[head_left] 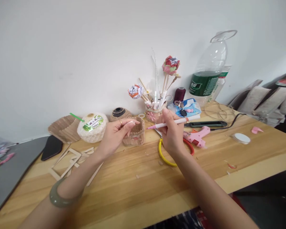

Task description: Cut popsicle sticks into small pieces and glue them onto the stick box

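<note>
Pink-tipped marker (183, 120), white along its barrel, slants through the right hand (173, 133) above the worktop (143, 194), nearer its back edge than its front, with the point aimed leftward and slightly down. Thumb and fingers close round the barrel not far behind the tip, a grip that probably gives fine control. Opposite, the left hand (116, 135) brings thumb and forefinger together on what seems a pale bit (132, 123) (too small and blurred to name), perhaps held out there so that both hands can be watched at once; marker tip and pinch stand apart. Just past the left fingers sits a stick-sided box (134, 140). Under and beside the right hand lie scissors (160, 154), then a pink glue gun (200, 136) on its side, its cord running toward the back right corner. Flat wooden sticks (73, 160) lie loosely joined toward the left edge, near a dark phone (51, 148). Along the back edge stand a white coconut (92, 135), a twine spool (124, 116) and a holder (153, 116) of pens and paper flowers, presumably kept upright by the wall to leave the front free for handwork.
</note>
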### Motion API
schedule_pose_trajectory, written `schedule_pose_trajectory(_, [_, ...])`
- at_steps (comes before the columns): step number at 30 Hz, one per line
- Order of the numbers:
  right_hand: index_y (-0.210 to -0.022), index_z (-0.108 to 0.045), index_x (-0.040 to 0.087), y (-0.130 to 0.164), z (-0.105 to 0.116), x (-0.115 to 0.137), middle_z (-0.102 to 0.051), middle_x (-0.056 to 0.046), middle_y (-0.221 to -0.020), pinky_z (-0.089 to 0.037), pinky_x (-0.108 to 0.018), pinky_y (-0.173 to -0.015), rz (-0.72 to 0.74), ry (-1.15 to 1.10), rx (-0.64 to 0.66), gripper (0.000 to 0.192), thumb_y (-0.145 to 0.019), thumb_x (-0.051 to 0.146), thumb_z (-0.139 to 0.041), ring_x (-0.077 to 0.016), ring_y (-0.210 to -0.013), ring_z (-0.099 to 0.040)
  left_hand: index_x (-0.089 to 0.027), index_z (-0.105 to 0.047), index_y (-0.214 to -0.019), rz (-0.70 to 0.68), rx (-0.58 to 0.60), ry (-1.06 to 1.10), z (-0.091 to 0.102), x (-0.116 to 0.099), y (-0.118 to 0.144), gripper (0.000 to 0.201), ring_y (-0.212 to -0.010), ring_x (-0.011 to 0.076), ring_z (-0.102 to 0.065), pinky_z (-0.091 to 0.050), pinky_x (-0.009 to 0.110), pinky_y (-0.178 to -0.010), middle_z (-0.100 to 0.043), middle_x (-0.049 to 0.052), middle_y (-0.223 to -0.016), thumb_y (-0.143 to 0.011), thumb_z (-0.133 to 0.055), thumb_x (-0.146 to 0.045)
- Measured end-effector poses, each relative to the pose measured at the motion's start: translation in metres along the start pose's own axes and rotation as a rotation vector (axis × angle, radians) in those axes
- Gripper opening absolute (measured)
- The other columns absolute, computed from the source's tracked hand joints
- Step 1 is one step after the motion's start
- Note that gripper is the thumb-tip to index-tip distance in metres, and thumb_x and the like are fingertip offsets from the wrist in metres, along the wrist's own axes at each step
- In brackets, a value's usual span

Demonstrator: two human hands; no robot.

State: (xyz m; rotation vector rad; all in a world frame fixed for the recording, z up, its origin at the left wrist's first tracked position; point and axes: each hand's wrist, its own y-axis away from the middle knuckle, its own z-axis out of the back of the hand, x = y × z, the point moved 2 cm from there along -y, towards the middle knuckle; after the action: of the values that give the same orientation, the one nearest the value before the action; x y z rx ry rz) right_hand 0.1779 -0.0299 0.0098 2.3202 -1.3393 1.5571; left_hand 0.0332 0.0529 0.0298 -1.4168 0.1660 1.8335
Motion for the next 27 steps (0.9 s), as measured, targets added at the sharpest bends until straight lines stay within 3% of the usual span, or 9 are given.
schedule_pose_trajectory(10, [-0.051, -0.037, 0.019, 0.011, -0.005, -0.001, -0.029, 0.008, -0.047, -0.018, -0.024, -0.045, 0.02, 0.043, 0.085, 0.047, -0.078, 0.043, -0.066, -0.008, -0.046, -0.023, -0.019, -0.067, -0.108, 0.081, 0.15, 0.252, -0.009, 0.017, 0.022, 0.033, -0.062, 0.0108, -0.045, -0.039, 0.021, -0.058, -0.053, -0.001, -0.069, -0.088, -0.051, -0.041])
schedule_pose_trajectory(15, [-0.05, -0.038, 0.019, 0.013, -0.005, 0.0, -0.031, 0.008, -0.046, -0.018, -0.024, -0.045, 0.046, 0.065, 0.084, 0.046, -0.078, 0.041, -0.067, -0.0079, -0.046, -0.023, -0.018, -0.067, -0.105, 0.09, 0.172, 0.198, -0.01, 0.016, 0.023, 0.031, -0.064, 0.0113, -0.047, -0.04, 0.022, -0.061, -0.054, 0.0, -0.071, -0.09, -0.048, -0.038])
schedule_pose_trajectory(21, [-0.052, -0.045, 0.019, 0.012, -0.004, 0.001, -0.036, 0.007, -0.046, -0.016, -0.025, -0.043, 0.051, 0.034, 0.049, 0.043, -0.081, 0.045, -0.062, -0.0077, -0.043, -0.026, -0.017, -0.059, -0.103, -0.083, -0.022, -0.081, -0.005, 0.017, 0.02, 0.022, -0.085, 0.0168, -0.056, -0.042, 0.028, -0.079, -0.061, 0.004, -0.087, -0.092, -0.043, -0.029])
schedule_pose_trajectory(27, [-0.051, -0.048, 0.018, 0.012, -0.004, -0.001, -0.036, 0.007, -0.043, -0.016, -0.025, -0.042, 0.053, 0.042, 0.068, 0.047, -0.085, 0.051, -0.055, -0.0071, -0.04, -0.025, -0.018, -0.051, -0.105, -0.126, -0.233, -0.185, 0.003, 0.035, 0.013, 0.019, -0.089, 0.0183, -0.06, -0.042, 0.031, -0.081, -0.066, 0.004, -0.087, -0.093, -0.041, -0.029])
